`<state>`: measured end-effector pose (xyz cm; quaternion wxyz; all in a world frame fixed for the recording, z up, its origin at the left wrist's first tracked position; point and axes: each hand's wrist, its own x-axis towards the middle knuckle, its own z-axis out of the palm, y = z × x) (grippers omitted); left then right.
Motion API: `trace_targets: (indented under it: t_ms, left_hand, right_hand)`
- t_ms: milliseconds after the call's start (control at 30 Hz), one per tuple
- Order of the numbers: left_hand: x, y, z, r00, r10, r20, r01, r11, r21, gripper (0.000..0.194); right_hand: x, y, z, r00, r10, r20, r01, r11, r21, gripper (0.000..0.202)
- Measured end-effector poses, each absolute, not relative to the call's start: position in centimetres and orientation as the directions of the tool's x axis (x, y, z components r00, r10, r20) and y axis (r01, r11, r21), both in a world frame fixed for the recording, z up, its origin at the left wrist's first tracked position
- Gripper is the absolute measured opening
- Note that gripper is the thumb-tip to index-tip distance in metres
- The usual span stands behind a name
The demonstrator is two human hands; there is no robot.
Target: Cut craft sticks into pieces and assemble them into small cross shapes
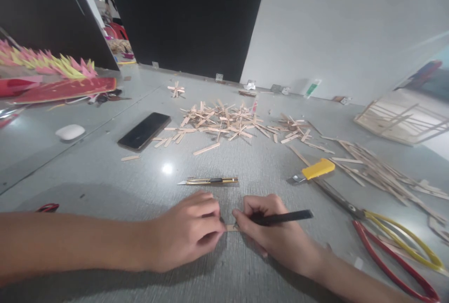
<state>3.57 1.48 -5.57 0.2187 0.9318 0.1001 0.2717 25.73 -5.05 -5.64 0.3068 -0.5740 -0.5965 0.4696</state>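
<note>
My left hand [196, 228] is closed, its fingertips pinching and pressing a small flat wooden stick [231, 228] against the grey tabletop. Opposite it, my right hand [273, 228] grips a slim black pen-shaped tool [289, 217] in a writing hold. The tool's lower end is at the stick, but my fingers mostly hide its tip, so I cannot tell whether it is a pen or a blade. Just beyond both hands lies a gold-coloured craft knife [212, 181] with its blade to the left.
Loose wooden sticks [224, 120] are heaped farther back, with long strips [382, 172] at right. A yellow-handled cutter [317, 169] and large scissors [354, 210] lie right of my hands. A phone [144, 131] and white case [70, 132] are at left; a clear box [403, 120] stands far right.
</note>
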Motion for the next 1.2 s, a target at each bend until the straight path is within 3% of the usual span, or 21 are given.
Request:
trace_targets:
  t_ms: [567,1200]
  left_hand:
    - [3.52,1.55,-5.54,0.833,0.303,0.463,0.064,-0.884,0.462,0.021]
    - [3.48,1.56,-5.6,0.835,0.301,0.461,0.052,-0.877,0.478,0.021]
  right_hand:
    - [25.62,-4.89,-5.3,-0.16,0.98,-0.116,0.495,-0.022,-0.869,0.042]
    - [25.79,-4.89,-5.81,-0.153,0.973,-0.172,0.386,-0.101,-0.917,0.045]
